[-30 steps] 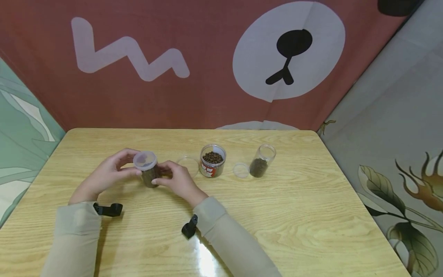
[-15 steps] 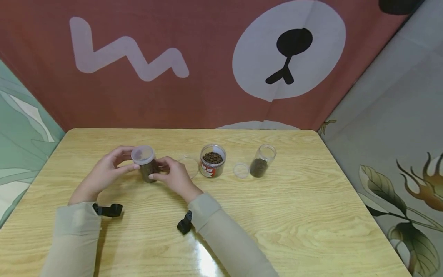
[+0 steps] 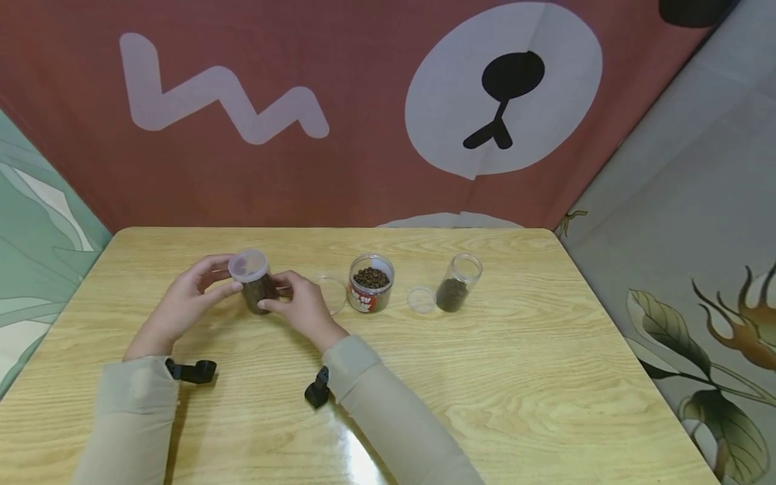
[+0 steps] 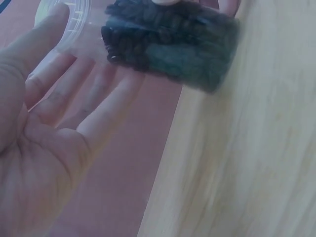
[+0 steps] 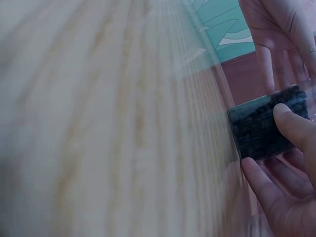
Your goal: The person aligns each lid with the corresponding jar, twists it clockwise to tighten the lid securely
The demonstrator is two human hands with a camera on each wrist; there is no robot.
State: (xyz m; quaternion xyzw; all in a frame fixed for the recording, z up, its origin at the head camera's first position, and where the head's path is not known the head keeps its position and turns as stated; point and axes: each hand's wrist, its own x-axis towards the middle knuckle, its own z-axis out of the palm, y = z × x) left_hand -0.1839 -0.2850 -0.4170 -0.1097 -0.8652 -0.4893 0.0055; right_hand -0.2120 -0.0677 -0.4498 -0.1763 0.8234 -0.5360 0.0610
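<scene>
A clear jar of dark bean-like pieces, topped by a translucent lid, is held slightly tilted over the left part of the table. My left hand holds it at the lid, thumb on the near side and fingers behind, as the left wrist view shows. Lower down, my right hand grips the jar body; in the right wrist view its thumb lies across the dark contents. Right of my right hand stands an uncapped jar of brown pieces with a red label.
A clear round lid lies beside the labelled jar, partly behind my right hand. Farther right are a smaller clear lid and a tall uncapped jar with dark contents. The wooden table meets a brown-red cloth behind.
Both hands have carried the lidded jar a little away from me and slightly left, the right forearm following. The other jars and lids stay put.
</scene>
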